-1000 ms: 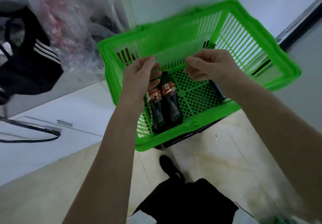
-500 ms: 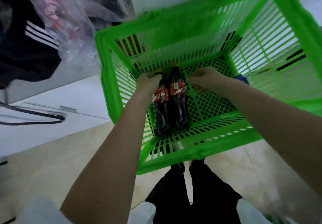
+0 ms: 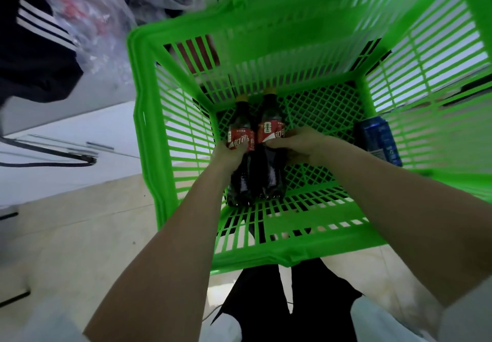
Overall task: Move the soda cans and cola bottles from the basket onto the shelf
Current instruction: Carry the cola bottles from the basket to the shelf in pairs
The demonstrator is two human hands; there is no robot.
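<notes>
Both hands inside green basket (image 3: 149, 139): left hand (image 3: 231, 154) grips left cola bottle (image 3: 239, 139), right hand (image 3: 300, 143) grips right cola bottle (image 3: 270, 128). Blue can (image 3: 379, 139) against basket's right wall.

Blue can (image 3: 379, 139) partly behind forearm

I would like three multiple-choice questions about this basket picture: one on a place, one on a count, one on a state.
1. Where does the blue can lie?
A. by the basket's right wall
B. between the bottles
C. on the floor

2. How many cola bottles are in the basket?
A. one
B. two
C. four

3. What is the right hand doing?
A. hanging idle
B. holding the basket rim
C. gripping a bottle

Answers: 1 A, the blue can lies against the right wall of the green basket. 2 B, the left bottle and right bottle lie side by side. 3 C, the right hand grips the right bottle; the left hand grips the other.
</notes>
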